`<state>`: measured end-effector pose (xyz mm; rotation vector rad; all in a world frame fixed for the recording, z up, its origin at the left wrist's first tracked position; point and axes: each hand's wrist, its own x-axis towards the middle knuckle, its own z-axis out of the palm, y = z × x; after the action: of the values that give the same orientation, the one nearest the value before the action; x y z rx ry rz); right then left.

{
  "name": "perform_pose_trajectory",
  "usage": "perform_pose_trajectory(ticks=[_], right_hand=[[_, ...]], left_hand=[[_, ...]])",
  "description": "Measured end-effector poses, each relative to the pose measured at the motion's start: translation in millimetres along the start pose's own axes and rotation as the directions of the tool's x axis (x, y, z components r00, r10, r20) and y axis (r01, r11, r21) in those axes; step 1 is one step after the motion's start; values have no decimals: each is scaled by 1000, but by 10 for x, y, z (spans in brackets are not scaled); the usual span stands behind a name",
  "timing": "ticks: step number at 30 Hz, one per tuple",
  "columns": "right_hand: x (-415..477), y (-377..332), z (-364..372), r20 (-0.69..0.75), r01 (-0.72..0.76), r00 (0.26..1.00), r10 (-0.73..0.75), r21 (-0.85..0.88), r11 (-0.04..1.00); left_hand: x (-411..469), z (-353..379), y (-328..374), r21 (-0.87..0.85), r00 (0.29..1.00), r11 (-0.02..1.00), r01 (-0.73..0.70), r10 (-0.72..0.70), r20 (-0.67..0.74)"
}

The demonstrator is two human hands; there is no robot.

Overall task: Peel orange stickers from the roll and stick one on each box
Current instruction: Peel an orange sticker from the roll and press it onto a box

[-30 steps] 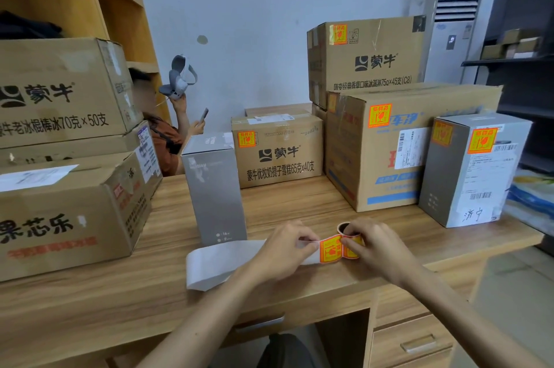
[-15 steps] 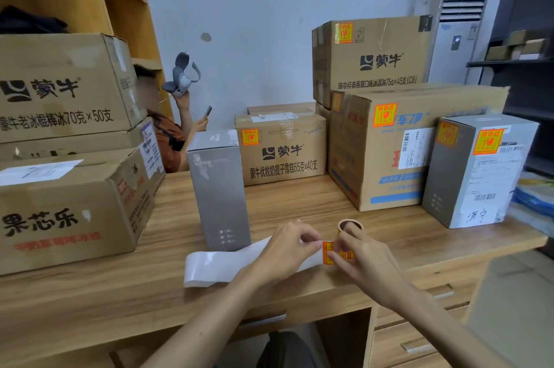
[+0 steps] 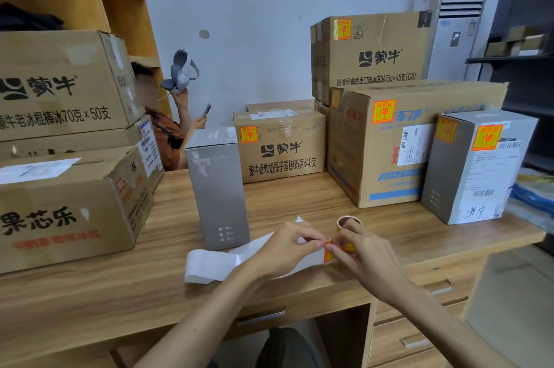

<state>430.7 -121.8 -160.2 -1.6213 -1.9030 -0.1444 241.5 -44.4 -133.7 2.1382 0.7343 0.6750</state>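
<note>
- At the near edge of the wooden desk (image 3: 90, 292), a person peels a sticker, both hands meeting just right of centre.
- The left hand (image 3: 284, 247) has thumb and forefinger closed in a pinch on the white backing strip (image 3: 215, 262), which trails away to the left across the desk.
- The right hand (image 3: 364, 259) nips the orange sticker (image 3: 329, 251) between curled fingertips. The roll (image 3: 349, 220) stands on end just behind it; whether the hand touches it cannot be told.
- The step in hand looks to be the peel itself, and the sticker seems only partly off its backing.
- The tall grey box (image 3: 218, 188), just beyond the left hand, shows no orange sticker on the faces turned this way and looks a likely next target.
- The next move calls for drawing the sticker clear without it folding on itself, then pressing it flat on a box face.
- The brown box (image 3: 278, 158) at the far centre and the big carton (image 3: 404, 164) to the right already carry stickers.
</note>
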Motion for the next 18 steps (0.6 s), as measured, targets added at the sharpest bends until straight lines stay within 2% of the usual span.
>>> perform_pose_trajectory(ticks=[10, 18], right_hand=[[-35, -68, -29, -17, -32, 999, 31, -41, 999], [-67, -139, 13, -85, -86, 993, 84, -19, 996]], left_hand=[[-14, 52, -2, -11, 999, 1000, 26, -26, -23], [-13, 89, 17, -21, 998, 999, 33, -35, -54]])
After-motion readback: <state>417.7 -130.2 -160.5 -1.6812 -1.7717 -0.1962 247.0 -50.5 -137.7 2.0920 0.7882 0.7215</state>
